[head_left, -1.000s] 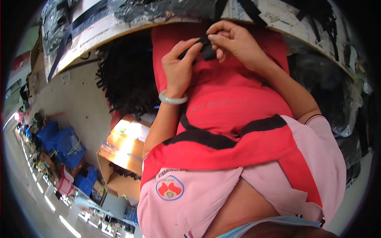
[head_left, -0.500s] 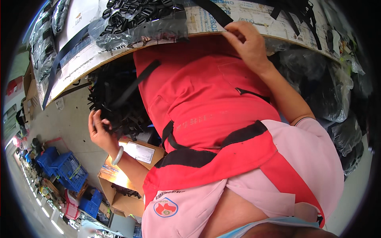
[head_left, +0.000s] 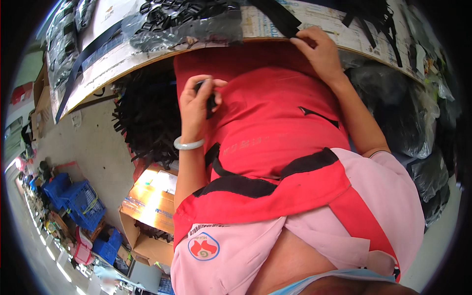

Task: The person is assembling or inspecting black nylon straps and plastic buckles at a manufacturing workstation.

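Note:
My left hand point(head_left: 195, 105) is raised in front of the red apron point(head_left: 265, 118), near the table's edge. Its fingers are closed around a small black object that they partly hide, so its kind cannot be made out. At the table's front edge, my right hand point(head_left: 319, 55) pinches the end of a black webbing strap point(head_left: 276, 17). The strap runs across the tabletop toward the far side. To its left, black plastic buckles point(head_left: 174, 15) lie heaped on a clear plastic bag.
The cardboard-topped table point(head_left: 110, 69) also bears a dark blue strap point(head_left: 81, 66) and more black straps point(head_left: 376, 22). Below hangs a mass of black webbing pieces point(head_left: 147, 118), above an open carton point(head_left: 147, 204). Filled plastic bags point(head_left: 393, 108) stand on the right; blue crates point(head_left: 81, 201) are on the left.
My left hand has come up and right, from beside the hanging webbing to the front of the apron. A blurred black strip below the table's edge is gone from view. My right hand keeps its pinch.

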A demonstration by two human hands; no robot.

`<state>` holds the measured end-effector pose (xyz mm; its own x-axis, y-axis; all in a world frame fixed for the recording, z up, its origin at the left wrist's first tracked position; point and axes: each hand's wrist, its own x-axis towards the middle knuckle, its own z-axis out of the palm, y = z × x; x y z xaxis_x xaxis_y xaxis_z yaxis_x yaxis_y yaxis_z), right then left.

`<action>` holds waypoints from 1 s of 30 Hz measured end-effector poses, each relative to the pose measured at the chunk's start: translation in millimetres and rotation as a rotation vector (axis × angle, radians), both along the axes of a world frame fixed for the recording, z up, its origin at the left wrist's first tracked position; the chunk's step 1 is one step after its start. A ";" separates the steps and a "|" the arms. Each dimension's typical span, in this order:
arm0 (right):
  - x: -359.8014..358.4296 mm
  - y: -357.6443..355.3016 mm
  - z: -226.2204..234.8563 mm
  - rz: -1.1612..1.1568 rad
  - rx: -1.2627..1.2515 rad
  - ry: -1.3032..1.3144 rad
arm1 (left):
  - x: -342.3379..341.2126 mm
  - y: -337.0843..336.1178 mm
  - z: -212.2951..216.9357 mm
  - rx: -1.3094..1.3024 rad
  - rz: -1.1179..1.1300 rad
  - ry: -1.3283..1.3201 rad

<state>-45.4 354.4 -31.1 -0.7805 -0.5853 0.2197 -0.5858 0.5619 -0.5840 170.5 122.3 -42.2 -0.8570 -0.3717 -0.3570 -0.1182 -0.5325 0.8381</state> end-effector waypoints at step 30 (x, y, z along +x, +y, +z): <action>74.0 -78.2 12.5 0.398 -0.427 -0.848 | -13.4 26.8 11.6 -0.108 0.016 0.027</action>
